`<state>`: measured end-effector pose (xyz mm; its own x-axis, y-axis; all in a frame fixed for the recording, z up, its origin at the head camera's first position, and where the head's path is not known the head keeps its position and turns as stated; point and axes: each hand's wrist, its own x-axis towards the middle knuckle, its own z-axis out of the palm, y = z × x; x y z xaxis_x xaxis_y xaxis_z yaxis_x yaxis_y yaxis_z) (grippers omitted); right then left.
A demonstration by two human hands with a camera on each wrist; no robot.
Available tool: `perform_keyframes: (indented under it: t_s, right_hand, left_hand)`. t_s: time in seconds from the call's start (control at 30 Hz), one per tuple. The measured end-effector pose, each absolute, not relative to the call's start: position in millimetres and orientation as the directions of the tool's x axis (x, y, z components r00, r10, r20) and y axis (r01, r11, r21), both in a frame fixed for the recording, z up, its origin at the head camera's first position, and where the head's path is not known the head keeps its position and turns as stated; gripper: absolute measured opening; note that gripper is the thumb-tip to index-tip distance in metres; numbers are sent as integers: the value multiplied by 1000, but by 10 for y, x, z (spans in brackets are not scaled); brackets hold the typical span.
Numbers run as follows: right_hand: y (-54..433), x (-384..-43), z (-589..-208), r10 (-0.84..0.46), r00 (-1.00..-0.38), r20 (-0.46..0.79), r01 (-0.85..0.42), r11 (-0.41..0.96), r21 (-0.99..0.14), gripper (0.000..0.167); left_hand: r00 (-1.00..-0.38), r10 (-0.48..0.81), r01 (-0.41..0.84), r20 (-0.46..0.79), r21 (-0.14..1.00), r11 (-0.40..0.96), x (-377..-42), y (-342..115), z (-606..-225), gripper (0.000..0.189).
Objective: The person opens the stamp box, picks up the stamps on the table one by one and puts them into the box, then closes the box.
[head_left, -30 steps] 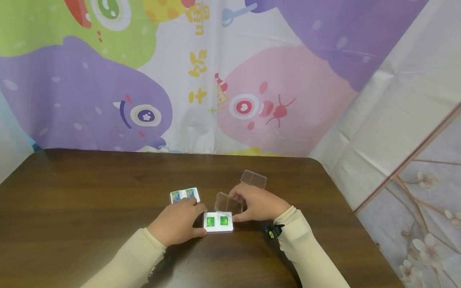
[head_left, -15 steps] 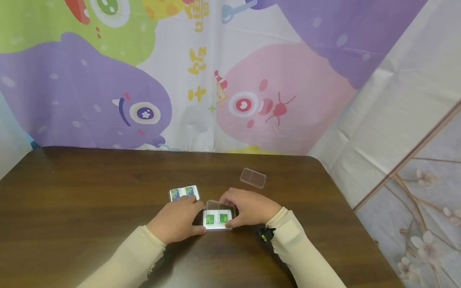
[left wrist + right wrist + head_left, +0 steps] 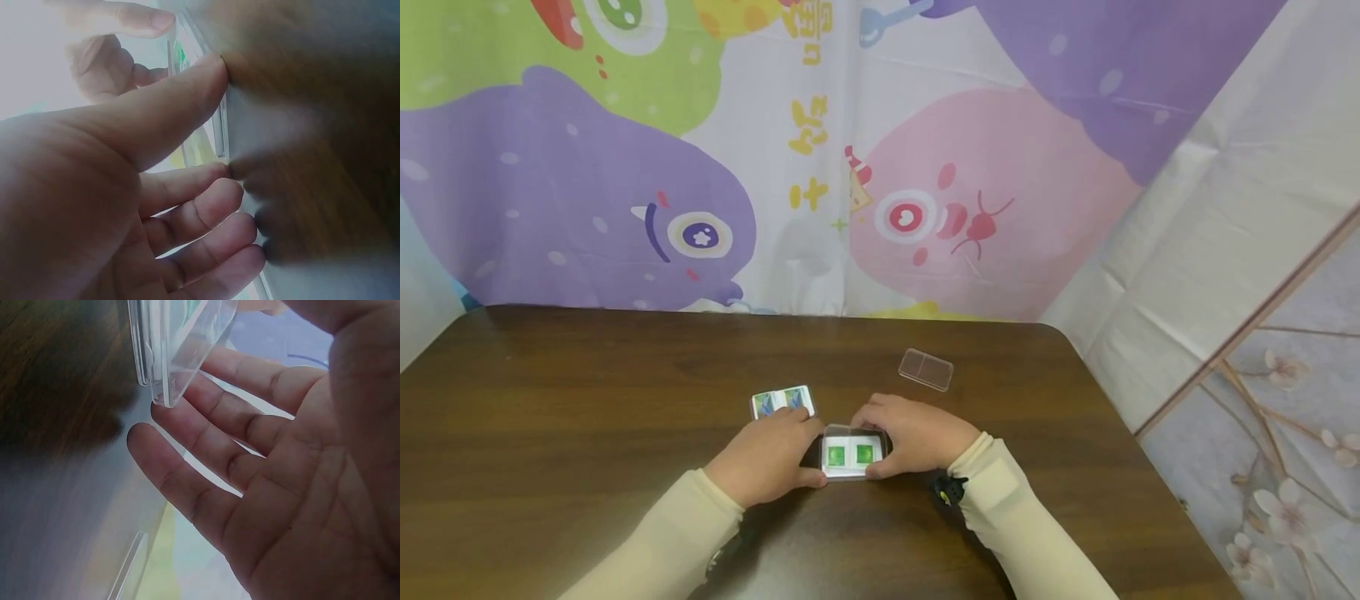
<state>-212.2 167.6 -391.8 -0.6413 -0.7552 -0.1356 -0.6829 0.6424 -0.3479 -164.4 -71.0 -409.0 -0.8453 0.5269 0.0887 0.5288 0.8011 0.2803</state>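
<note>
A flat white case (image 3: 850,461) with two green pictures lies on the table between both hands. At its left side my left hand (image 3: 763,460) grips it, thumb on the near edge and index finger on the far edge. My right hand (image 3: 921,437) holds a clear plastic lid (image 3: 200,353) by its right end, thumb in front and fingers behind. The lid slants low over the case, its far side raised. In the left wrist view, the left thumb (image 3: 194,84) presses the case's edge while the other fingers rest near the tabletop.
Behind the left hand lies a second case (image 3: 782,401) with two blue-green pictures, partly covered by fingers. Another clear lid (image 3: 927,370) lies flat farther back on the right. A cartoon-printed cloth (image 3: 805,275) hangs behind the wooden table (image 3: 587,375).
The right hand has brought the clear lid left and down, from beside the case to low over it. The left hand has stayed at the case.
</note>
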Motion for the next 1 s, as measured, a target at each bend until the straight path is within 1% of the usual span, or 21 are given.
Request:
perform_keyframes:
  t_s: [0.2,0.4,0.63,0.87,1.0]
  right_hand:
    - [1661,-2127,-3933,-749,-644,-156,-677,653,-341,51]
    - [1651,-2108,-3930,-732,-660,-170,-664,674,-326,53]
    - [1630,-2090,-3923,-730,-658,-185,-659,676,-328,54]
    - [1628,-2085,-3927,-721,-662,-206,-655,690,-309,64]
    - [1633,-2086,-3931,-719,-662,-209,-653,691,-310,61]
  left_hand:
    - [-851,520,518,79,294,803,-1642,-718,-4085,60]
    - [-840,537,536,84,290,793,-1642,-721,-4084,57]
    - [-830,548,552,98,283,785,-1645,-729,-4092,55]
    - [-834,543,547,98,279,789,-1649,-730,-4103,56]
    - [-837,540,542,92,283,791,-1656,-722,-4106,56]
